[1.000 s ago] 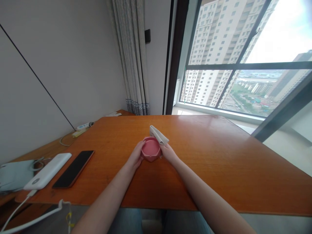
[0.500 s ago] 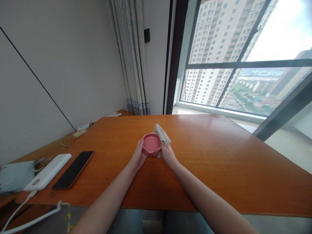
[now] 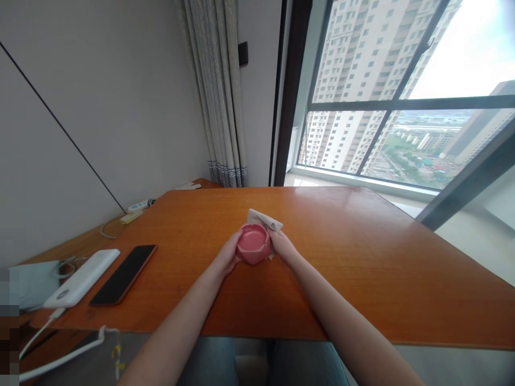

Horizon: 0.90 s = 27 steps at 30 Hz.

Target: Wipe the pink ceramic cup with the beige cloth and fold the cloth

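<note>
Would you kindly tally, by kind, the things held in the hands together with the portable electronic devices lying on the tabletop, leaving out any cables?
Pink faceted dish: 1
Off-white cloth: 1
Smartphone: 1
White power bank: 1
Total: 4

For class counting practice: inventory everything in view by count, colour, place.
Dish: 1, pink, centre
Cloth: 1, whitish, beside dish
Table: 1, brown, centre
Phone: 1, black, table's left
Power bank: 1, white, by phone
Cables: several, whitish, left
Pouch: 1, greyish, far left
Curved rod: 1, white, lower left
Power strip: 1, white, left rear
Curtain: 1, grey, back
Window: 1, grey-framed, right
Trouser legs: 2, blue, bottom
Left hand: 1, bare, holding dish
Right hand: 1, bare, holding cloth
</note>
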Available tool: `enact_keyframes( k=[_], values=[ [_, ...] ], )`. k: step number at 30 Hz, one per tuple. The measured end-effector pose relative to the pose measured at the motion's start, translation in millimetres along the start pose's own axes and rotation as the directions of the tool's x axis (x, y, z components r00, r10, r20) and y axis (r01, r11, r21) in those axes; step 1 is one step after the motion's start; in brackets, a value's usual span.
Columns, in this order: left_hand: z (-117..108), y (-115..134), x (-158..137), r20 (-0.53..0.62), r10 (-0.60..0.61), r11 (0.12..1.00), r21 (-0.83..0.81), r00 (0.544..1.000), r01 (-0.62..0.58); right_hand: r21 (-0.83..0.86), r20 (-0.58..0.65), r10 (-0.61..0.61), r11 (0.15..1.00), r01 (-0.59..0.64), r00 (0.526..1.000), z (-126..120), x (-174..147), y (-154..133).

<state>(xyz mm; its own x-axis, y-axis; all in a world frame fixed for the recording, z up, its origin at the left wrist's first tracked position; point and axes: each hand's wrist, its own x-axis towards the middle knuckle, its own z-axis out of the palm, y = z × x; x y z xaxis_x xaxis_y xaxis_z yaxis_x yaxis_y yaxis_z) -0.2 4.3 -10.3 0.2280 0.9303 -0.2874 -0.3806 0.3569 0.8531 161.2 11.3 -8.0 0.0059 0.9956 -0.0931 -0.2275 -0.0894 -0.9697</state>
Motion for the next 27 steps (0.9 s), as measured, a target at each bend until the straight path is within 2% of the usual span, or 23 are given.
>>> enact_keyframes(
  k=[2, 5, 8, 12, 14, 18, 21, 24, 27],
  values=[
    [0, 3, 2, -0.022, 0.009, 0.997, -0.079, 1.000, -0.011, 0.109, -0.035, 0.110, 0.988, -0.106, 0.993, 5, 2, 3],
    [-3, 6, 5, -0.080, 0.050, 0.989, -0.138, 0.996, -0.061, 0.315, 0.003, 0.180, 0.934, -0.171, 0.984, 8, 3, 6],
    [-6, 7, 8, -0.147, 0.098, 0.980, -0.156, 0.984, -0.121, 0.373, 0.001, 0.217, 0.906, -0.202, 0.976, 8, 2, 5],
    [-11, 7, 12, -0.170, 0.199, 0.952, -0.199, 0.965, -0.231, 0.402, 0.114, 0.274, 0.866, -0.297, 0.955, 12, -4, -1],
    [-11, 6, 13, -0.147, 0.218, 0.953, -0.181, 0.965, -0.243, 0.437, 0.141, 0.296, 0.837, -0.328, 0.945, 16, -8, -3],
    [-7, -1, 11, -0.081, 0.235, 0.965, -0.103, 0.969, -0.242, 0.464, 0.171, 0.216, 0.843, -0.272, 0.961, 20, -7, 1],
    [-2, -3, 6, 0.007, 0.239, 0.965, -0.114, 0.971, -0.237, 0.481, 0.080, 0.203, 0.850, -0.216, 0.976, 18, 0, 9],
    [0, 1, 1, 0.141, 0.133, 0.984, -0.137, 0.981, -0.113, 0.464, 0.011, 0.191, 0.869, -0.174, 0.982, 12, 8, 12],
    [-2, 5, -2, 0.164, 0.048, 0.995, -0.095, 0.985, -0.033, 0.384, 0.047, 0.180, 0.905, -0.184, 0.983, 5, 10, 8]
  ],
)
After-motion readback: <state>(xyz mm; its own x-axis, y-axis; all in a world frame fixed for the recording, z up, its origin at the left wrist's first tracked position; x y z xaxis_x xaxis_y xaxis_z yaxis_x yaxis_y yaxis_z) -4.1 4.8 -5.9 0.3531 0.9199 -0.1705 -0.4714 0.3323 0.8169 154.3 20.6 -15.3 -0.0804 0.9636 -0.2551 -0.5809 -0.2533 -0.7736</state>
